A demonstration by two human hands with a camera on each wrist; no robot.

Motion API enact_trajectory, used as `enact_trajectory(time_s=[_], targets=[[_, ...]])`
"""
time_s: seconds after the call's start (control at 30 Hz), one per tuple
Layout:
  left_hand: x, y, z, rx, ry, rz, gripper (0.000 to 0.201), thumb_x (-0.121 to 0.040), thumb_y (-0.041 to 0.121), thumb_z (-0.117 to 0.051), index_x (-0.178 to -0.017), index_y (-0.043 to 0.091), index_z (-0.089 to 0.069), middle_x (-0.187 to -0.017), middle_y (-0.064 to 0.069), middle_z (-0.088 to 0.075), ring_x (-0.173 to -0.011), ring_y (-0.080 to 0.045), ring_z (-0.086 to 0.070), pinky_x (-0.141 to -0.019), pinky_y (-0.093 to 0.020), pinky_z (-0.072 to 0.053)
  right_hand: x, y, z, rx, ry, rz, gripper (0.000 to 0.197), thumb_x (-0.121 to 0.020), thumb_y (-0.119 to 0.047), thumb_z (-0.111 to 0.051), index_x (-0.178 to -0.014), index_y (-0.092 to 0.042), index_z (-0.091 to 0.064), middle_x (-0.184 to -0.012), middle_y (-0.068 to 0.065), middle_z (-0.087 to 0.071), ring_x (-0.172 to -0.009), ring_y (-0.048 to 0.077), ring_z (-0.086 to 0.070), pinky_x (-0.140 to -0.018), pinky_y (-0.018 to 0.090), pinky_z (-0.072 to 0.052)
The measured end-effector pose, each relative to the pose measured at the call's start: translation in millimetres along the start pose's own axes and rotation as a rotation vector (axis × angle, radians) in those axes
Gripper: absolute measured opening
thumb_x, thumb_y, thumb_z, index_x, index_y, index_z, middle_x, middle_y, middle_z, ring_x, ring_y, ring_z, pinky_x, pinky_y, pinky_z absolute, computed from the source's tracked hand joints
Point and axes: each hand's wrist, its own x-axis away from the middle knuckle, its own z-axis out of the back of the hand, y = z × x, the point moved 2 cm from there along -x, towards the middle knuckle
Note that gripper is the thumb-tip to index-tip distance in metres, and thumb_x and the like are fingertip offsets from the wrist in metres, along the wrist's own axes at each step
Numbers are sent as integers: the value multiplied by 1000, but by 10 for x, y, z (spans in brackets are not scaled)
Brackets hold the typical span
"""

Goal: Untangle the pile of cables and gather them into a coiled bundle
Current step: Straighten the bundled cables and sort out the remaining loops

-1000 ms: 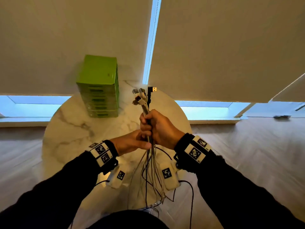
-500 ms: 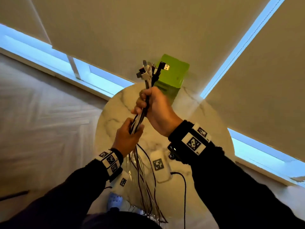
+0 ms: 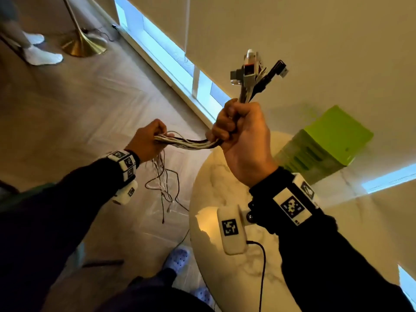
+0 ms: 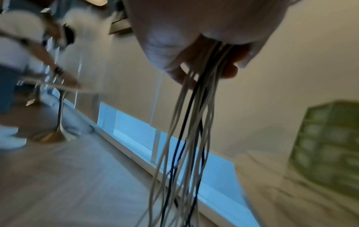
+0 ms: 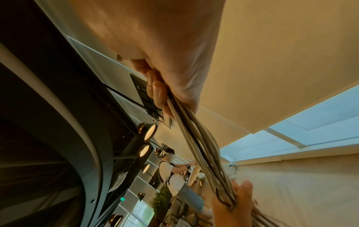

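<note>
Sliding leftward since before, left hand (image 3: 146, 140) seemingly curls around white-and-black cables (image 3: 186, 144), combing them straight while right hand (image 3: 243, 134) clamps plug ends.

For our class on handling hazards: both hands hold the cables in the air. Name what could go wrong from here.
1. The loose white and black cable tails hang below the left hand near the floor; they could snag or re-knot.
2. The clustered plug ends stick up unevenly above the right hand, so some cables might slip out of line while coiling.
</note>
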Motion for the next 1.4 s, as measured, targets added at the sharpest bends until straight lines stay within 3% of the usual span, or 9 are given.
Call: enact_trajectory(time_s=[0.13,0.3,0.47,0.53,0.7,0.9,1.07,1.27,1.4], targets=[[-73,-124,-164,-221,-157,-93,16,-95,28,-66,-94,26,-50,-76,-3,-64,-69,-30,-61,-58,-35,-42,-65,-43,-108,128,-23,6,25,-82,-20,-39,-81,-15,-15,-67,2,-14,-59,18,-12,-57,35,-19],[292,-370,-716,-168,-419,12,12,-98,34,-59,-103,23,-57,-82,1,-68,-78,-27,-68,-72,-41,-55,-186,-145,177,333,97,66,35,-93,-10,-48,-71,-19,-24,-59,-4,-20,-51,15,-16,-51,30,-20],[624,-303,-1167,-16,-815,-31,7,-94,54,-60,-98,50,-55,-88,9,-68,-83,-10,-67,-81,-39,-58,-163,-131,649,555,288,68,33,-98,-8,-52,-72,-19,-35,-52,-8,-28,-43,11,-24,-43,24,-29],[605,-250,-1218,-34,-893,-65,38,-84,60,-70,-115,48,-51,-101,14,-67,-93,-4,-66,-89,-37,-57,-136,-143,814,585,349,56,32,-99,-9,-51,-72,-19,-36,-51,-8,-29,-42,10,-24,-43,24,-29],[340,151,-1182,98,-820,-139,108,-61,66,-86,-149,36,-29,-141,23,-47,-127,13,-45,-106,-13,-37,-2,-142,1142,571,446,18,32,-99,-10,-52,-73,-19,-35,-56,-5,-24,-48,13,-20,-44,26,-26],[264,1148,-1447,287,-996,-259,89,-68,63,-83,-141,33,-43,-137,14,-59,-126,3,-54,-106,-22,-45,181,-167,1271,565,595,48,28,-98,-14,-57,-76,-18,-39,-61,-1,-31,-48,13,-30,-43,25,-35],[625,1654,-1785,194,-1108,-263,29,-102,43,-53,-112,16,-49,-77,-7,-68,-64,-22,-66,-66,-41,-57,307,-320,1525,609,700,94,23,-94,-28,-62,-88,-8,-51,-57,-6,-36,-48,13,-34,-44,25,-35],[837,1800,-1864,-88,-1107,-523,48,-99,66,-31,-123,25,-43,-81,3,-60,-71,-16,-58,-73,-42,-49,601,-282,2021,687,932,103,35,-98,-50,-53,-103,-21,-73,-62,-14,-60,-54,12,-58,-54,35,-53],[698,1810,-1747,-261,-1000,-674,50,-100,64,-14,-129,35,-44,-95,-1,-67,-81,-20,-62,-77,-38,-46,764,-167,2140,116,912,139,24,-102,-33,-56,-110,-14,-69,-61,-3,-49,-56,14,-58,-54,31,-56]])
